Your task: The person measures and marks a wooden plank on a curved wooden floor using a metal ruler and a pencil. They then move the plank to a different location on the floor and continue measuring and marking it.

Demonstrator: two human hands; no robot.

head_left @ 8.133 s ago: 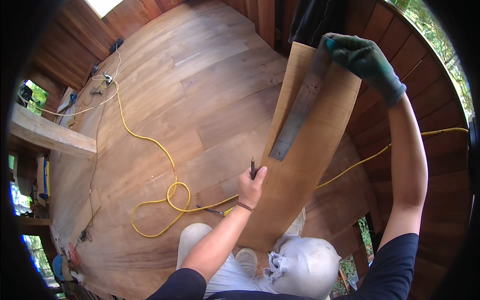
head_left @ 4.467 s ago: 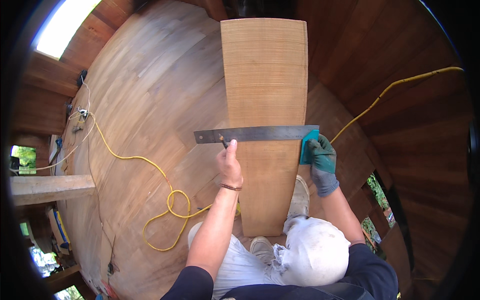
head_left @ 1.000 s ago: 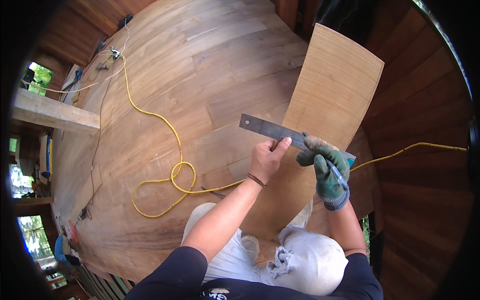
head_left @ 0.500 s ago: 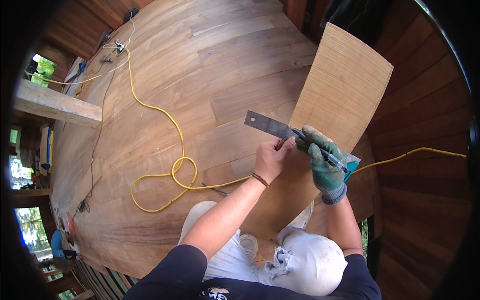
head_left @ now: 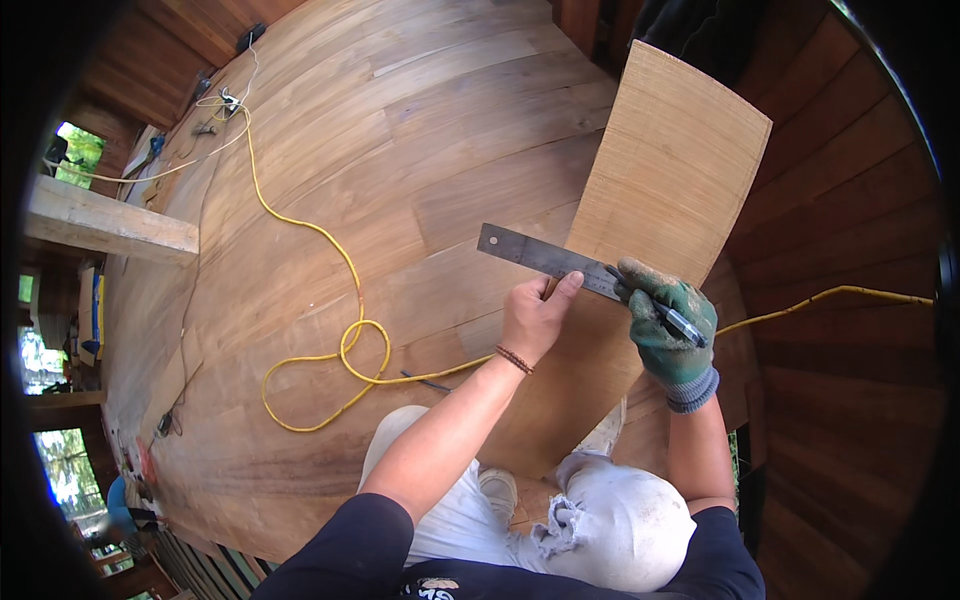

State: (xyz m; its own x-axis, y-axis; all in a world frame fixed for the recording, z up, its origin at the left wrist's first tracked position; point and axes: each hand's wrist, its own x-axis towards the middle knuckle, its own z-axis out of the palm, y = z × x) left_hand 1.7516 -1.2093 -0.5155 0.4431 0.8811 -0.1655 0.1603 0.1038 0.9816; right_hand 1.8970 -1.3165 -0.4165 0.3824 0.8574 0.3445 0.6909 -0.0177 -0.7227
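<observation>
A long wooden board point(head_left: 670, 160) slants away from me, its near end between my legs. Across it lies the metal blade of a square point(head_left: 535, 252); its teal handle, seen earlier, is now hidden behind my glove. My bare left hand point(head_left: 535, 318) grips the board's left edge, thumb pressing the blade down. In a worn green glove, my right hand point(head_left: 675, 335) is closed round a dark pen point(head_left: 684, 325) with a clear end. The pen's tip points to the blade's far edge; whether it touches the wood I cannot tell.
A yellow cable point(head_left: 318, 228) loops over the plank floor point(head_left: 440, 130) on my left and continues beyond my right hand. A thick beam point(head_left: 115, 220) juts in at left. The plank wall point(head_left: 850, 210) rises close on my right. A person in blue point(head_left: 120, 505) is at the far lower left.
My right hand with the pen has shifted right along the blade, now covering the teal handle. My left thumb has come onto the blade. The view has turned slightly.
</observation>
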